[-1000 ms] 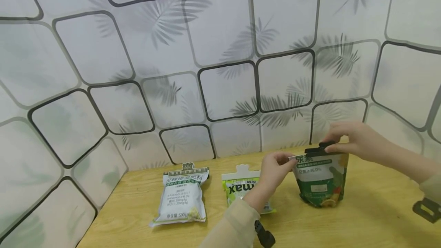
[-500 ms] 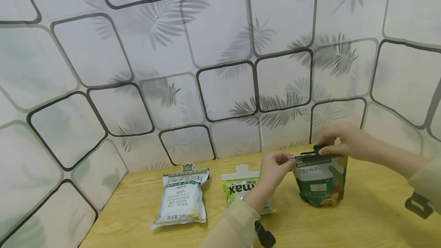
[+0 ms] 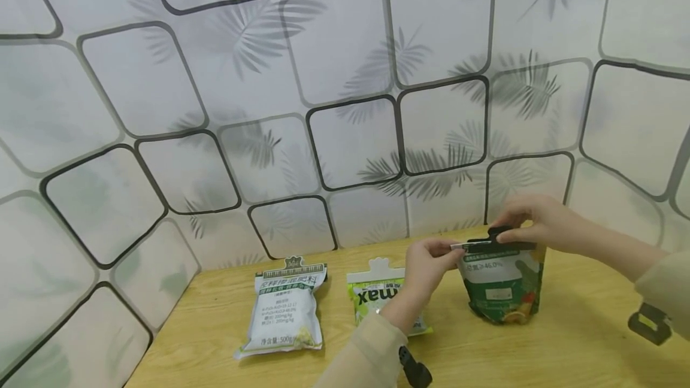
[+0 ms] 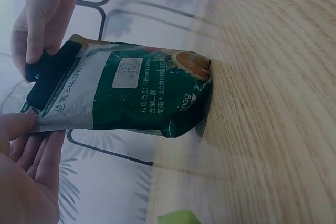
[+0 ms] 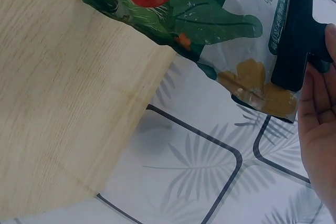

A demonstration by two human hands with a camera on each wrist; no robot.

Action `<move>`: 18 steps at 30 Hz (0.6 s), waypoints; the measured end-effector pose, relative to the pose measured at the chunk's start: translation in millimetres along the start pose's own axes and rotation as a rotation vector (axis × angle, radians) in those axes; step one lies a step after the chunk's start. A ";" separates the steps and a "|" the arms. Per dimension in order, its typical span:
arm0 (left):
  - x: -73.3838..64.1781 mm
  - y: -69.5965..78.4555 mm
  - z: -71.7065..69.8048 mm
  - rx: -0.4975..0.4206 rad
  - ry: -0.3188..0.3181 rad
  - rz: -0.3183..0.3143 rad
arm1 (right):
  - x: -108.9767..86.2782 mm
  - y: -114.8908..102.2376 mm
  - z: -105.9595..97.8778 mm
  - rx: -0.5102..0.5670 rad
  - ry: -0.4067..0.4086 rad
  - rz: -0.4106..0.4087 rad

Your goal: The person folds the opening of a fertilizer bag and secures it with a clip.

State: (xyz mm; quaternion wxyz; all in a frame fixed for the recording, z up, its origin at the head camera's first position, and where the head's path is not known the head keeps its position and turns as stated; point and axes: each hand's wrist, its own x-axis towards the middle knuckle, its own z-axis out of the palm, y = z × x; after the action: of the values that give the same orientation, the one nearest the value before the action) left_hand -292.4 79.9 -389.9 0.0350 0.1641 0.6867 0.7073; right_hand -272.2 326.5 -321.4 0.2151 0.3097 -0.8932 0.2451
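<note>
A green and white fertilizer bag (image 3: 498, 286) stands upright on the table's right side, vegetables printed on its front. Across its top edge sits a black bag clip (image 4: 55, 74). My right hand (image 3: 530, 220) pinches the clip's handle between thumb and fingers, seen closely in the right wrist view, where the clip (image 5: 294, 40) spans much of the bag's top. With thumb and fingertips, my left hand (image 3: 426, 268) pinches the top left corner of the bag, beside the clip's end. In the left wrist view the left thumb (image 4: 18, 124) lies over that corner.
A white fertilizer bag (image 3: 286, 313) with a green-edged clip lies at left on the wooden table (image 3: 215, 310). Between it and the standing bag lies a lime green packet (image 3: 372, 298) with a white clip, partly behind my left forearm. A patterned curtain (image 3: 356, 148) hangs behind.
My right hand has moved slightly left and down with the black clip, which now sits lower over the bag's top edge. My left hand keeps its pinch on the corner.
</note>
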 end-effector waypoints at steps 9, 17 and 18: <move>1.0 -3.2 -0.4 -0.005 0.000 -0.005 | -8.0 0.6 2.6 0.000 -0.001 0.012; 0.6 -3.8 -1.1 -0.022 -0.008 0.012 | -13.2 0.4 5.5 0.006 -0.002 0.003; 0.6 -3.7 -1.0 -0.025 -0.010 0.013 | -13.7 0.7 5.6 0.002 0.000 0.003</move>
State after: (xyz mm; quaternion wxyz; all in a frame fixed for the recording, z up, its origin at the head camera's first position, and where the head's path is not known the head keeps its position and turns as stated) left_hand -293.9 79.3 -393.4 0.0359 0.1714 0.6768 0.7151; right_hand -264.2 329.9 -333.4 0.2146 0.3087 -0.8933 0.2464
